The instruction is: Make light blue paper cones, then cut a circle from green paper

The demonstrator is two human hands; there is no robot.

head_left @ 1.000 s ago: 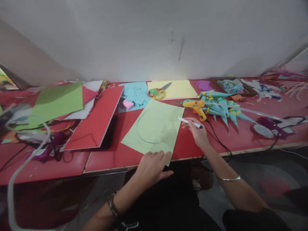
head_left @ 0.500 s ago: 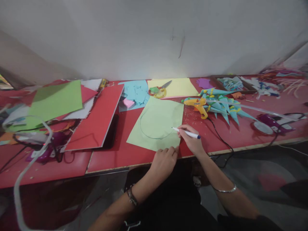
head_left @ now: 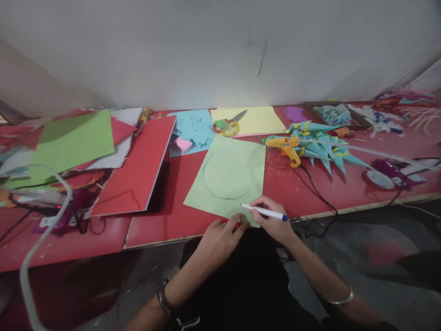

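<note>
Grey-white wall (head_left: 155,50) behind the work, a few marks on it. Red table (head_left: 158,227) runs the full width below. Red board (head_left: 138,170) on its left part, tilted, its right edge raised over a dark object (head_left: 159,191) (too much covered to name). Pale green sheet (head_left: 234,170) lies flat at the middle of the table, close to the person, a near corner at the table's front edge; a round outline is drawn on it, fainter on the far side. Yellow sheet (head_left: 263,120) beyond it, against the wall. Cluster of blue paper cones (head_left: 320,149), yellow at the ends, to the right.

Left hand (head_left: 220,239): partly open, fingers bent at the near edge of the pale green sheet; cannot tell whether the thumb pinches it. Right hand (head_left: 275,225): closed in a writing grip, at the sheet's near right corner. Yellow glue gun (head_left: 284,143) beside the cones, cord trailing off the front. Scissors (head_left: 231,128) on the yellow sheet, blades pointing right. White marker (head_left: 267,212) with a blue end, in the right hand; tip over the sheet, below the outline, contact unclear.
</note>
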